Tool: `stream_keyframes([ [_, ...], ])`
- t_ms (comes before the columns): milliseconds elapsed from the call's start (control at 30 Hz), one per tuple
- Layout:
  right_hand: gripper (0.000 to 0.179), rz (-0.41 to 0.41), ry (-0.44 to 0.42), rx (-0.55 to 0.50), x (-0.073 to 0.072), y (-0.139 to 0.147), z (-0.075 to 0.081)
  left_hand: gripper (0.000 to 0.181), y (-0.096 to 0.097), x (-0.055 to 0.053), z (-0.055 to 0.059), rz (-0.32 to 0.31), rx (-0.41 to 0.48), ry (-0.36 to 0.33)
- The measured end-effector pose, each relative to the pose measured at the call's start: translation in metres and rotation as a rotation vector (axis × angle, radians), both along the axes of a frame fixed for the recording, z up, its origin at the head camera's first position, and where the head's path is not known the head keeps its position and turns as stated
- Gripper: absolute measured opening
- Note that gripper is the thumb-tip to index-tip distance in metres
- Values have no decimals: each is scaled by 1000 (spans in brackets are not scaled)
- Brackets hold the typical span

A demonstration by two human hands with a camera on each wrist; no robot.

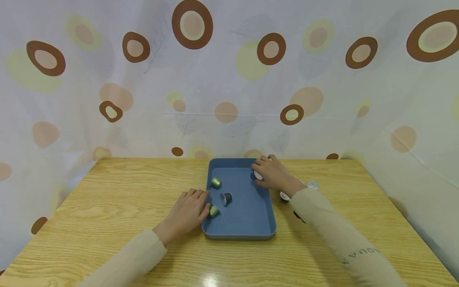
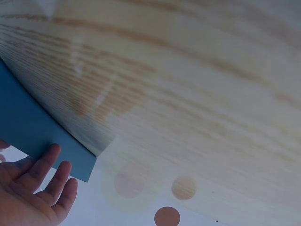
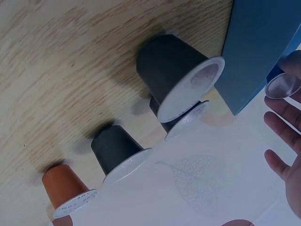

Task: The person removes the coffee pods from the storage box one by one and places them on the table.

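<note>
My right hand (image 1: 272, 173) pinches a blue coffee capsule (image 1: 253, 176) with a pale lid over the far right corner of the blue tray (image 1: 247, 223). The right wrist view shows the lid of this capsule (image 3: 283, 86) between thumb and fingers. My left hand (image 1: 188, 209) touches the tray's left wall; in the left wrist view its fingers (image 2: 56, 181) lie loosely against the outside. Inside the tray are two green capsules, one farther back (image 1: 216, 182) and one beside the left thumb (image 1: 213, 211), plus a dark grey capsule (image 1: 226, 199) on its side.
Right of the tray on the wooden table (image 1: 125, 191), several capsules lie on their sides, partly behind the right forearm: black ones (image 3: 176, 75) and an orange one (image 3: 65, 186). A patterned cloth (image 1: 226, 79) hangs behind the table's far edge.
</note>
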State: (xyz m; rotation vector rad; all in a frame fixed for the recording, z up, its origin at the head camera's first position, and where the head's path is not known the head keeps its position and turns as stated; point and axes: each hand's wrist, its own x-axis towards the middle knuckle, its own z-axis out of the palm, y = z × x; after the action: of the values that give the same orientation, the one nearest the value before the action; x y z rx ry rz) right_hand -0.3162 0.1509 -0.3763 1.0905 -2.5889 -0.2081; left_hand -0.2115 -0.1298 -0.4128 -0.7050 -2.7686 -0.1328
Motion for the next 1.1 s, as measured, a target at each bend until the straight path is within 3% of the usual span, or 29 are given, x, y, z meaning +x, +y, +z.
stream_keyframes([
  [500, 39, 49, 92, -6, 13, 11, 7, 42, 0, 0, 0, -1, 0, -4],
  [1100, 35, 49, 113, 6, 28, 29, 13, 41, 0, 0, 0, -3, 5, 1],
])
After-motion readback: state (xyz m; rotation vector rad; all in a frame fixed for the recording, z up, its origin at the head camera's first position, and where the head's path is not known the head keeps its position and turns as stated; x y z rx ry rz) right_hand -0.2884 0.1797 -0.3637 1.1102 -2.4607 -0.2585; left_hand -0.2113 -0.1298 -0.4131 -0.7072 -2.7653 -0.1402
